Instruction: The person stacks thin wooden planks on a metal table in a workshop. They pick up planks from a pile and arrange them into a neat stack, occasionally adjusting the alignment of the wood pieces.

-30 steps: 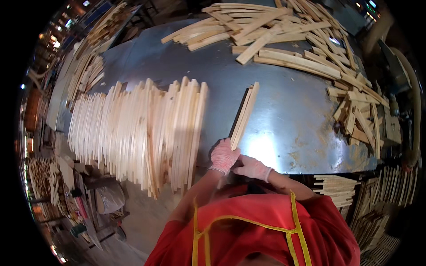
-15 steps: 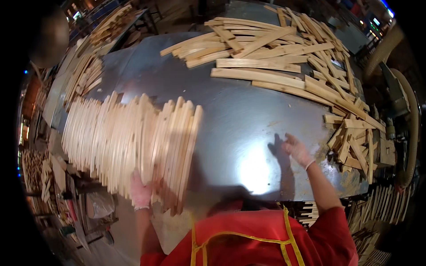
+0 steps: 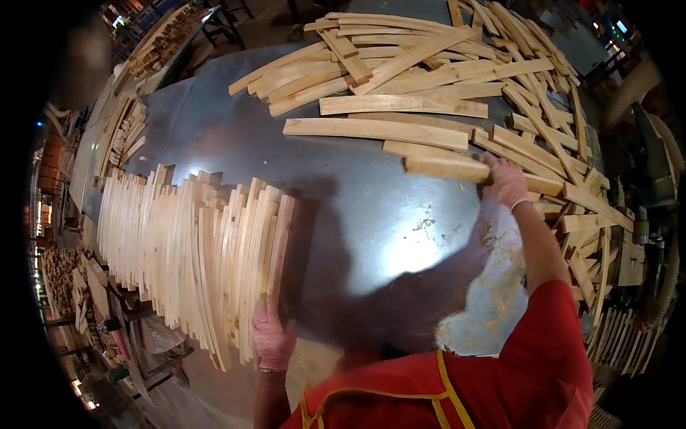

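My right hand (image 3: pixel 506 180), in a pale pink glove, has its fingers curled over a wooden slat (image 3: pixel 446 168) at the near edge of the loose pile. My left hand (image 3: pixel 274 336), gloved the same way, rests at the near end of the rightmost slats in a row of upright-edged wooden slats (image 3: pixel 164 236). Its thumb stands apart from the fingers. The slats in this row lie side by side, their ends uneven. Part of the held slat is hidden under my right hand.
Loose wooden slats (image 3: pixel 429 75) lie crisscross over the far and right side of the grey metal table (image 3: pixel 343 214). Sawdust patches (image 3: pixel 493 307) mark its near right. Machinery with a hose (image 3: pixel 672 164) stands at right. More slats (image 3: pixel 125 136) are stacked at far left.
My right hand has moved forward and right from above the bare table onto a slat of the pile. My left hand has shifted right along the row's near end. The view has turned slightly.
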`<state>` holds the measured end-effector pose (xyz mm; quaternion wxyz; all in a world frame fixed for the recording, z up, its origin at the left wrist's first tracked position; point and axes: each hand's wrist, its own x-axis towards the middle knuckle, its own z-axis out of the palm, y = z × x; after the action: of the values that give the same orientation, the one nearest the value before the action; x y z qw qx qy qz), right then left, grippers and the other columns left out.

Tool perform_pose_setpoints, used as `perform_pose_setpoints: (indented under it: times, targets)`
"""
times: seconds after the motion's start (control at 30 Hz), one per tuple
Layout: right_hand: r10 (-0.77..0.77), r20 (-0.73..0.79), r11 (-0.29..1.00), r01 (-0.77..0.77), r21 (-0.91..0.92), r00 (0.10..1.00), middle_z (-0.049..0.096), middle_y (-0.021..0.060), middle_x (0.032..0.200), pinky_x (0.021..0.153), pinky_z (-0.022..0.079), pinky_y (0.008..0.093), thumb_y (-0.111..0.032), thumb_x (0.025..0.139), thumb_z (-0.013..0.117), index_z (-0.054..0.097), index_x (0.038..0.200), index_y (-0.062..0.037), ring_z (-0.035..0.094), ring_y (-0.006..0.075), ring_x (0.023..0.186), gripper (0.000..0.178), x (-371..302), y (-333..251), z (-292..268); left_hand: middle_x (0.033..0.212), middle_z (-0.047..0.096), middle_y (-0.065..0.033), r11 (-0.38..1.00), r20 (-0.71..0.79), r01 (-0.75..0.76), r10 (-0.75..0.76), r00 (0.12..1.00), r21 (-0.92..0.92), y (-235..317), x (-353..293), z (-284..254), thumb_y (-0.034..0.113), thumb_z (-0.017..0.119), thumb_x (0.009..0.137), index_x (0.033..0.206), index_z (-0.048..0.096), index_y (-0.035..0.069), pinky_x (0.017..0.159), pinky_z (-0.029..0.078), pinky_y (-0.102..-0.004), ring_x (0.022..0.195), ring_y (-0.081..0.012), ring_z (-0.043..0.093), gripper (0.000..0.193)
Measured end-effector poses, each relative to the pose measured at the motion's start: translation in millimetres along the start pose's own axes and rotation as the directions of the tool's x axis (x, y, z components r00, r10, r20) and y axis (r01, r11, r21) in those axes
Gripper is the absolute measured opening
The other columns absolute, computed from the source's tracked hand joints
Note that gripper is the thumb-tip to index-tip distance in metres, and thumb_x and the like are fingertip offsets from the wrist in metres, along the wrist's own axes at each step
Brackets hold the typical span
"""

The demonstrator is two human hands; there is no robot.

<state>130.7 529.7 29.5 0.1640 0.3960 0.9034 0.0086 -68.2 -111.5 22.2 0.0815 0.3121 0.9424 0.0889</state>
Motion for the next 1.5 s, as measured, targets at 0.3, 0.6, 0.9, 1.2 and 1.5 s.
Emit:
perform_pose_setpoints:
  times: [0.3,0.6,0.9,1.2,1.5]
  targets:
    - [-0.38,0.283,0.607,0.007,0.794,0.881,0.075,0.0122,0.119,0.099,0.056,0.038,-0.035,0.085,0.087,0.056,0.152,-0.0039,0.071,0.0258,0.111,0.08,-104,-104,6,0.151,0.055,-0.0221,0.948,0.017,-0.274,0.28,0.96,-0.161,60,12,-21,0.024,0.083,0.082,0.152,0.051,0.007,0.116,0.045,-0.0535,0.138,-0.043,0.055,0.079]
    - [-0.32,0.232,-0.359,-0.344,0.868,0.919,0.067,0.0052,0.112,0.092,0.055,0.0349,-0.05,0.098,0.077,0.061,0.136,-0.0038,0.063,0.0185,0.103,0.061,-228,-313,14,0.126,0.072,-0.0238,0.498,0.464,0.286,0.281,0.84,-0.819,84,-1,-4,0.026,0.074,0.092,0.143,0.06,0.004,0.1,0.055,-0.0422,0.114,-0.0393,0.071,0.057]
    - [-0.05,0.133,0.941,0.002,0.337,0.99,0.066,0.0227,0.133,0.108,0.052,0.0462,-0.051,0.09,0.077,0.055,0.154,-0.0125,0.063,0.0398,0.126,0.078,-220,-229,45,0.12,0.072,-0.0235,0.846,0.32,0.155,0.019,0.947,-0.51,16,-16,6,0.032,0.071,0.092,0.132,0.066,0.009,0.093,0.056,-0.0512,0.11,-0.0458,0.069,0.046]
    - [-0.449,0.317,0.563,-0.011,0.826,0.836,0.073,0.0312,0.117,0.103,0.054,0.0486,-0.043,0.104,0.058,0.065,0.132,0.0038,0.071,0.0421,0.117,0.055,-209,-401,24,0.118,0.069,-0.0231,0.975,0.125,0.155,-0.136,0.983,-0.159,-7,-33,-2,0.033,0.075,0.09,0.146,0.056,0.004,0.093,0.054,-0.0567,0.105,-0.0464,0.068,0.066]
    - [-0.328,-0.183,0.79,0.375,0.484,0.927,0.071,0.0265,0.114,0.097,0.055,0.0533,-0.029,0.08,0.069,0.073,0.109,-0.0032,0.067,0.0453,0.109,0.039,-29,-295,-71,0.145,0.049,-0.0154,0.983,-0.112,-0.079,0.098,0.989,0.166,-5,14,15,0.028,0.08,0.076,0.145,0.052,0.013,0.116,0.036,-0.0592,0.141,-0.0405,0.045,0.076]
